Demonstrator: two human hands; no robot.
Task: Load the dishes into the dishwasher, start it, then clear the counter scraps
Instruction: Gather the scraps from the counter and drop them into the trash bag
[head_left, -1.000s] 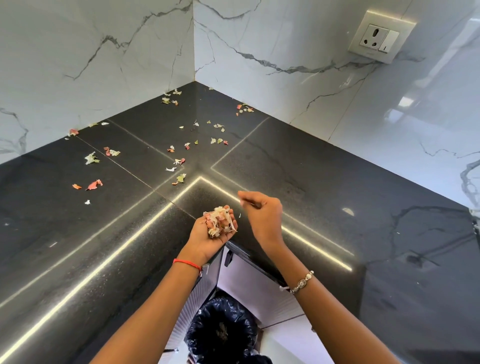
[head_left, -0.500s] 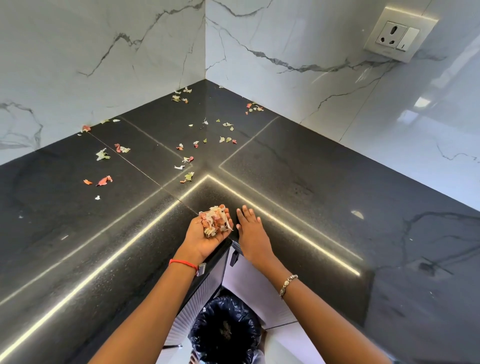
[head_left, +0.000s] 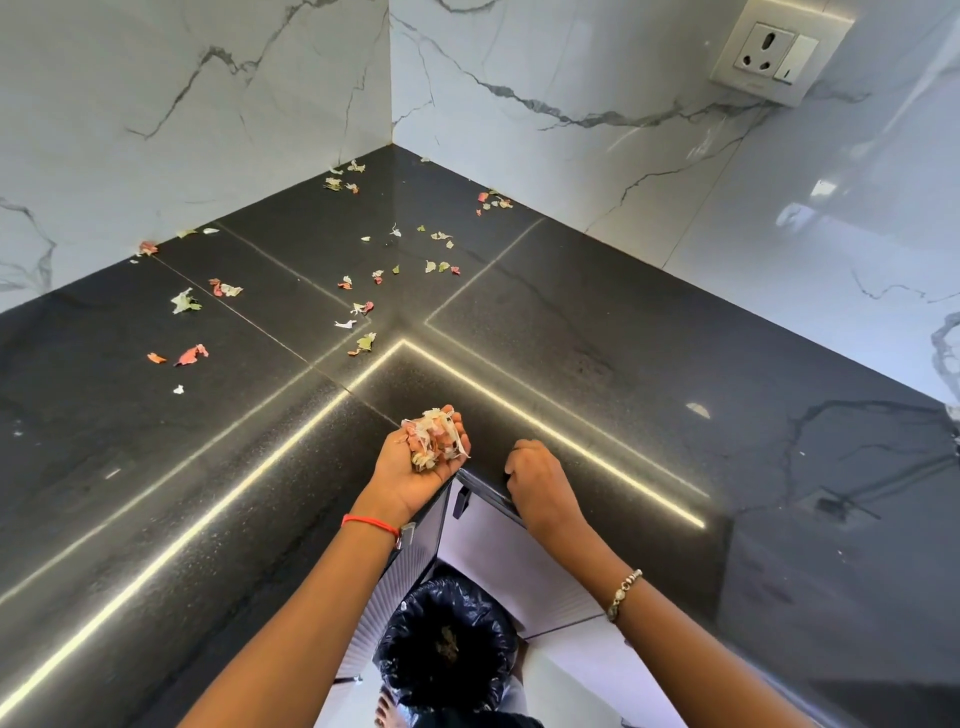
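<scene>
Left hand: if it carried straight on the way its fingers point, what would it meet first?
Likely nothing soon: the left hand, cupping a scrap pile, points over bare black counter toward the marble wall; loose scraps lie left of that line. Its height against the counter edge is unclear.

You have two hands, left hand (head_left: 415, 470) and right hand (head_left: 540, 480), one bin (head_left: 415, 644), one socket (head_left: 763, 52), one red thread (head_left: 370, 524), one bracelet (head_left: 623, 592), and roughly thirty loose scraps (head_left: 363, 343).
</scene>
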